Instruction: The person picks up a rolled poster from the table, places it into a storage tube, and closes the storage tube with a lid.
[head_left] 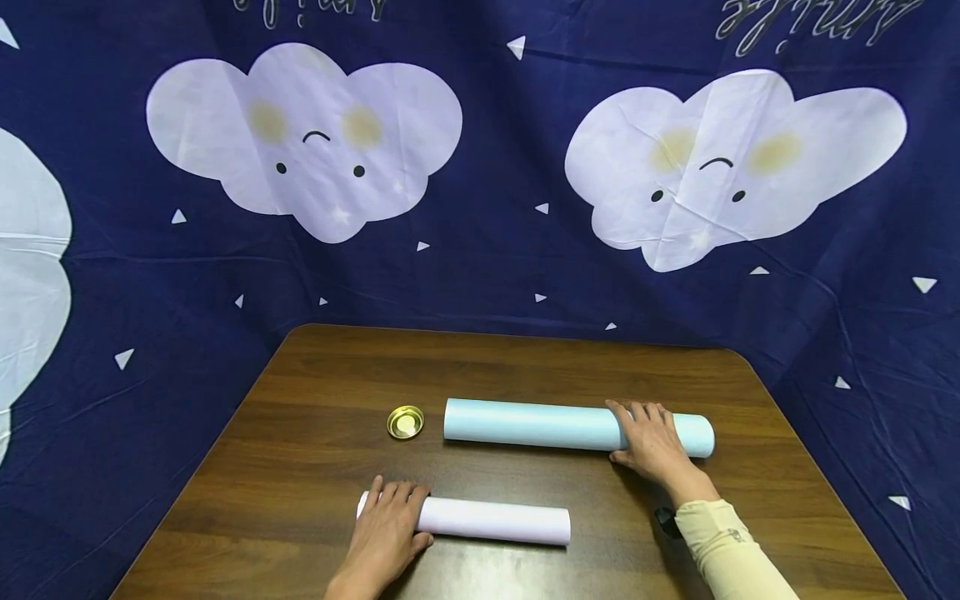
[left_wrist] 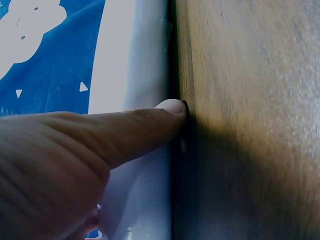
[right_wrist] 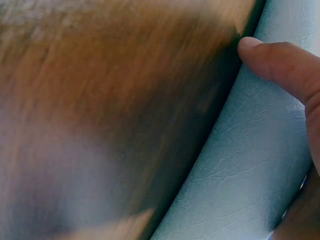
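A white roll (head_left: 495,521) lies on the near part of the wooden table, and my left hand (head_left: 390,525) grips it close to its left end. The left wrist view has the thumb (left_wrist: 145,125) across the roll's near side, its tip down by the tabletop. Farther back lies a longer, thicker light blue roll (head_left: 532,423). My right hand (head_left: 648,437) holds it right of its middle, fingers over the far side. In the right wrist view the thumb (right_wrist: 280,60) lies along the textured blue surface (right_wrist: 245,145). The far fingers are partly hidden by the rolls.
A small round gold dish (head_left: 406,422) sits left of the blue roll. The brown wooden table (head_left: 330,375) has rounded far corners. Behind it hangs a dark blue cloth (head_left: 495,167) with white clouds. A small black object (head_left: 667,522) shows beside the right cuff.
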